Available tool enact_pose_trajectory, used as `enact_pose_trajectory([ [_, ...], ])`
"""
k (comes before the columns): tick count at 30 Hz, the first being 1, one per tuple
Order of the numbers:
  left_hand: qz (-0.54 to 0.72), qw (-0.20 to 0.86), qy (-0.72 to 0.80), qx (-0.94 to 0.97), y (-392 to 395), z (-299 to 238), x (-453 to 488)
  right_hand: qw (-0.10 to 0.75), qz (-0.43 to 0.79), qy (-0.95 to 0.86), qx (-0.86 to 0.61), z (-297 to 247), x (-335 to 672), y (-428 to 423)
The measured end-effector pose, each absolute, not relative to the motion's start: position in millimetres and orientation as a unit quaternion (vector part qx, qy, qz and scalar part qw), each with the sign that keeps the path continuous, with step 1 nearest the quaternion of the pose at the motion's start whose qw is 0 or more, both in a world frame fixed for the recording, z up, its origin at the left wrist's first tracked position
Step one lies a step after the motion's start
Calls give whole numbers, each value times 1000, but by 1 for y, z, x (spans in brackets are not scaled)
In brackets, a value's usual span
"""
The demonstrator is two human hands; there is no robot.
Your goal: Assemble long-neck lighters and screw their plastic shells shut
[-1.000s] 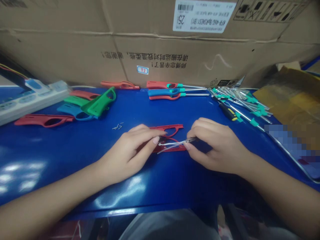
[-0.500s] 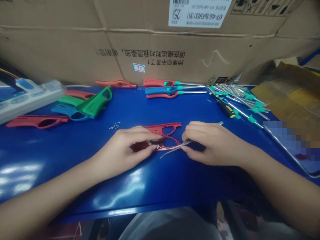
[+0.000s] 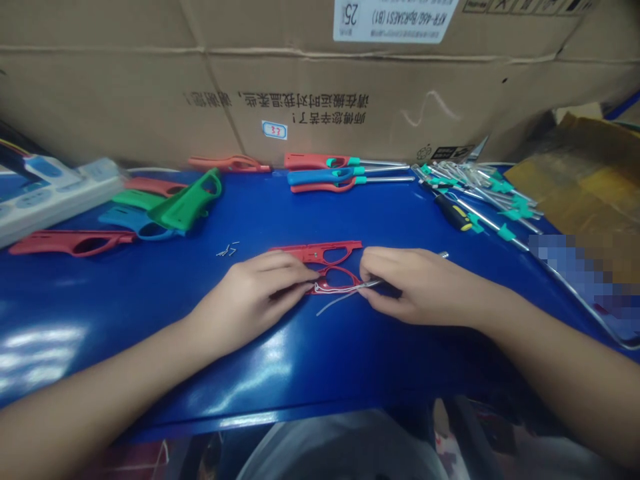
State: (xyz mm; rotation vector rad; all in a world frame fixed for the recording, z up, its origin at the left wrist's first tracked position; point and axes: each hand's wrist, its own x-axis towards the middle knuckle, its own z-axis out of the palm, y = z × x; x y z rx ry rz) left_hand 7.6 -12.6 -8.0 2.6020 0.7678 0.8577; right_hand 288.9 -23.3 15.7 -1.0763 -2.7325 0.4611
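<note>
My left hand [image 3: 263, 287] is closed at the left part of a red lighter shell half [image 3: 341, 268], thumb on the near side and fingers on the far side. What lies inside the shell under its fingertips is mostly hidden. Thin white wires [image 3: 333, 290] run from there to a metal lighter tube [image 3: 371, 283], pinched by my right hand [image 3: 420, 287]. The far end of this tube shows beyond the right knuckles. A loose pale strand [image 3: 330, 305] hangs toward me. Another red shell half [image 3: 305, 253] lies just behind, on the blue table.
Small screws [image 3: 229, 250] lie left of the shells. Coloured shells [image 3: 185, 203] and a power strip [image 3: 55, 200] are at the left. Lighters with tubes [image 3: 320, 177] lie at the back. Tubes with green parts [image 3: 480, 187] and a screwdriver [image 3: 455, 213] are at the right, before a cardboard box [image 3: 300, 73].
A black part that showed between my left thumb and fingers is now covered. My left fingertips sit lower on the shell. The right hand with the tube has shifted slightly.
</note>
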Motion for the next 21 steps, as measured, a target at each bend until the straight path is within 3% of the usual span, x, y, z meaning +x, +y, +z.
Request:
enact_pose_trajectory([
  [21,299,141,269,905,-7,-14,10,48,235,-878,-413,18,292,-20],
])
